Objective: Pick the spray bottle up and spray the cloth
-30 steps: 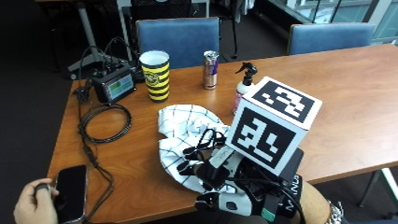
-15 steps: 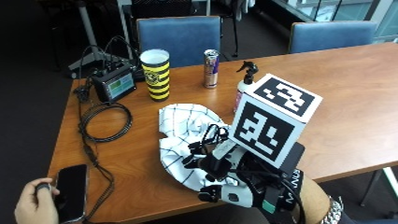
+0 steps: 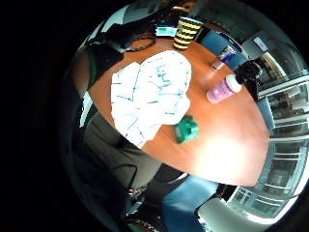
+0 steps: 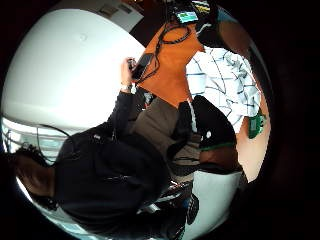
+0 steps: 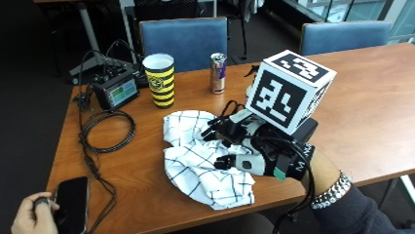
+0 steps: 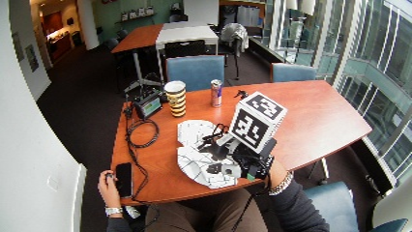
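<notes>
Spray bottle looks light, rigid plastic; best taken round its neck under the black trigger head. Gloved right hand hovers over the cloth; whether its fingers are apart or curled I cannot tell.

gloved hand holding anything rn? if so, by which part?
Nothing. The gloved right hand hovers over the checked cloth, fingers loosely curled; the spray bottle stands apart on the table, not yet picked up.

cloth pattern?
White cloth with a thin dark grid check, lying crumpled on the table. Clearest in the outside view.
</notes>
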